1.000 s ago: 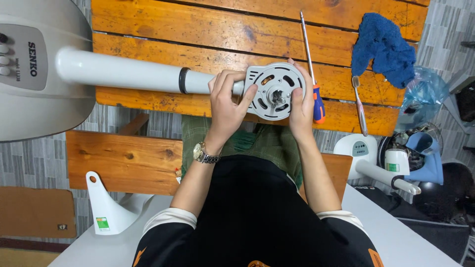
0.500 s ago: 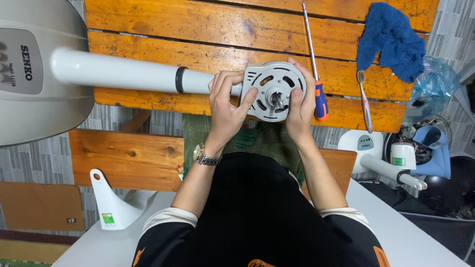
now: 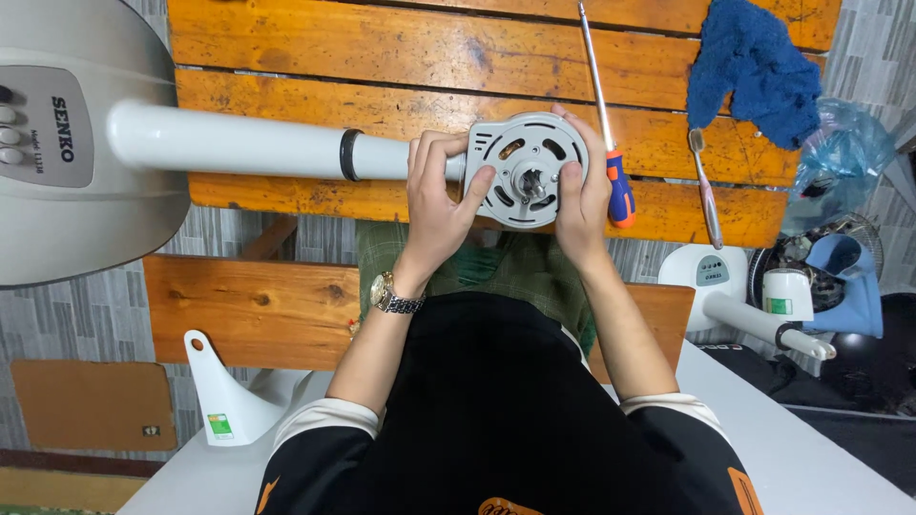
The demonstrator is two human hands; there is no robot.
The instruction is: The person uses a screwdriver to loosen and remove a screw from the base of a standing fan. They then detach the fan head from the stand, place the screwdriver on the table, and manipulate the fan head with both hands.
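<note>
A round grey fan motor housing [image 3: 528, 170] with slotted vents and a centre shaft lies on the wooden table [image 3: 401, 48], joined to a white pole [image 3: 239, 145] that leads left to a grey fan base [image 3: 67, 143]. My left hand [image 3: 439, 195] grips the pole end and the housing's left side, thumb on its face. My right hand [image 3: 582, 191] holds the housing's right edge. I wear a metal wristwatch [image 3: 391, 296] on my left wrist.
A screwdriver [image 3: 606, 124] with a blue and orange handle lies just right of my right hand, then a toothbrush [image 3: 704, 186] and a blue cloth [image 3: 754, 72]. Another fan base [image 3: 725, 286] sits lower right, a white plastic part [image 3: 224, 396] lower left.
Both hands stay on the motor housing in nearly the same grip. The view has shifted slightly, so the table contents sit a little differently in frame.
</note>
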